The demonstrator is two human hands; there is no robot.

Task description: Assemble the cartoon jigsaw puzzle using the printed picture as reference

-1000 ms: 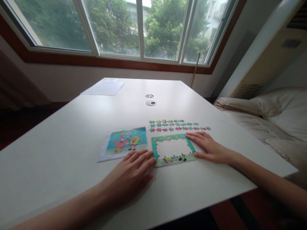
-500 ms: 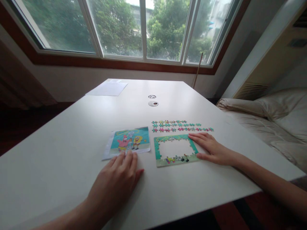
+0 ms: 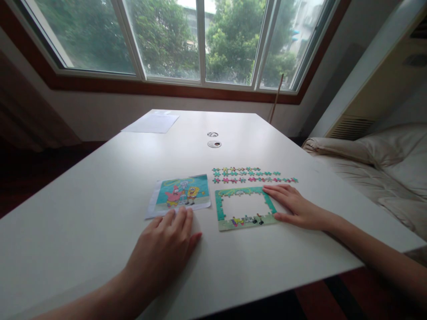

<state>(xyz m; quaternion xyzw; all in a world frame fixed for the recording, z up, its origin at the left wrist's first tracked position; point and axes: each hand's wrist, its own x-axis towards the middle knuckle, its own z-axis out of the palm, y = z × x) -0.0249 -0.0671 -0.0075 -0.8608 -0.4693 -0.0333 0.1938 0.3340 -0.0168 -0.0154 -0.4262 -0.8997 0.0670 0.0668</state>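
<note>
A reference picture sheet [image 3: 183,192] with cartoon figures on a teal ground lies flat on the white table. My left hand [image 3: 170,238] rests at its lower edge, fingers stretched out, fingertips touching the paper. To the right is a jigsaw puzzle frame [image 3: 247,223], its border assembled and its middle showing the bare tabletop. At the frame's right edge lies my right hand [image 3: 293,208], open, fingertips on the upper right corner and thumb near the lower right. Loose jigsaw pieces [image 3: 255,180] lie in three rows just beyond the frame.
The white table [image 3: 100,200] reaches toward the window. At its far left lies a white paper sheet [image 3: 151,123]. Two round inserts [image 3: 214,144] sit in the tabletop's far middle. A pale sofa [image 3: 353,155] stands to the right, and a thin stick [image 3: 276,98] leans by the wall.
The picture sheet has shifted slightly up and to the right under my left fingertips, with its edge a little straighter. My right hand stays on the puzzle frame. The view has moved slightly.
</note>
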